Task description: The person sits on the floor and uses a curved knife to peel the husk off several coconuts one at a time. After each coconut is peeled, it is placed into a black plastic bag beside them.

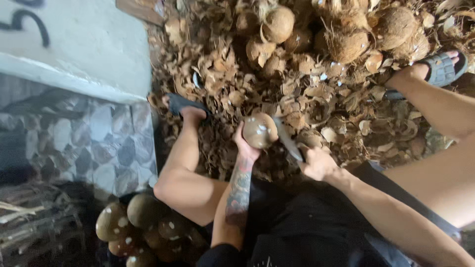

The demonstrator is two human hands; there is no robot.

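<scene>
Seated person, viewed from above, knees apart, feet in dark sandals. Left hand (246,144): fingers cupped under and around a peeled coconut (260,130), brown with pale patches, held up in front of the body above the littered ground. Right hand (316,163): fingers clenched round the handle of a knife (288,140); the grey blade runs up and to the left, its upper part just beside the coconut's right side, possibly touching it, though the blade is blurred and contact cannot be confirmed. Left forearm tattooed. Ground ahead: a thick layer of husk and shell scraps (316,104), brown and curled, spread between the two feet. Beyond it, at the top of the view, a pile of unpeeled coconuts (346,34), rough and fibrous. Lower left, beside the left knee: a heap of peeled coconuts (143,227), smooth, olive-brown with white spots, touching one another. Left side: a wall (84,143) faced with irregular grey stone, pale plastered ledge above.
</scene>
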